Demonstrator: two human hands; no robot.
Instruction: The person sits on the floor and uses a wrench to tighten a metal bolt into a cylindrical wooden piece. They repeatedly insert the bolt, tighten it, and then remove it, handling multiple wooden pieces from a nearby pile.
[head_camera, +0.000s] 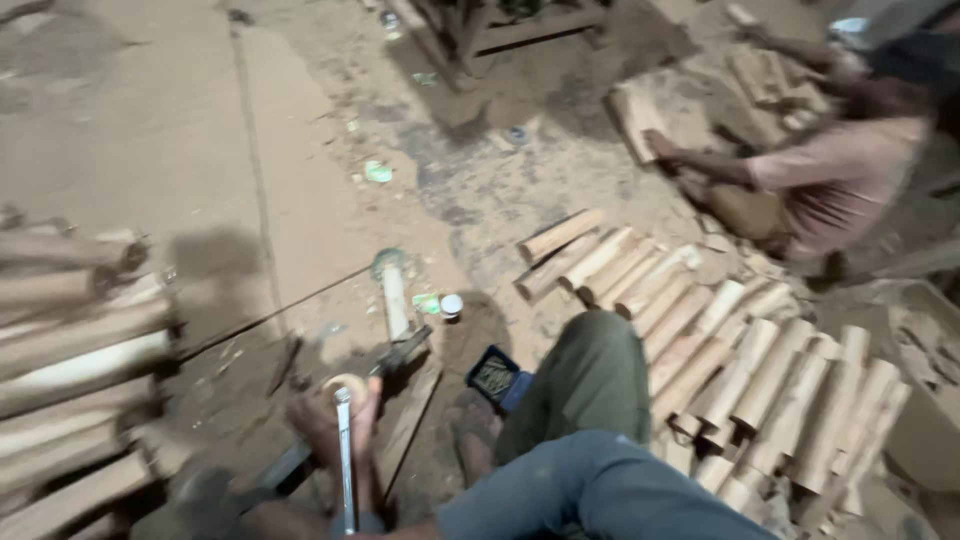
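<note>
Head view: both hands are bunched low in the frame around the top end of a short upright wood billet (345, 392); the left hand (312, 425) is wrapped about its left side, fingers curled, and the right hand (372, 400) is pressed against its right side, though blur hides the exact grip. A long metal blade (345, 460) is stood edge-down across the billet's pale end face, its handle running toward the lower edge of the frame. The billet is set on the dusty floor (200, 150) just left of the person's knees, near a bare foot and a small dark phone-like slab (494, 377). A second billet (394, 295) lies just beyond, a white cap beside it. Split pale staves (740, 380) are stacked to the right, darker round logs (70, 350) to the left. A co-worker in a pink shirt (850, 170) is crouched at far right over another heap. For a clean split, the blade is best kept centred on the end grain and upright, with fingers held clear of the edge and the billet steadied low.
</note>
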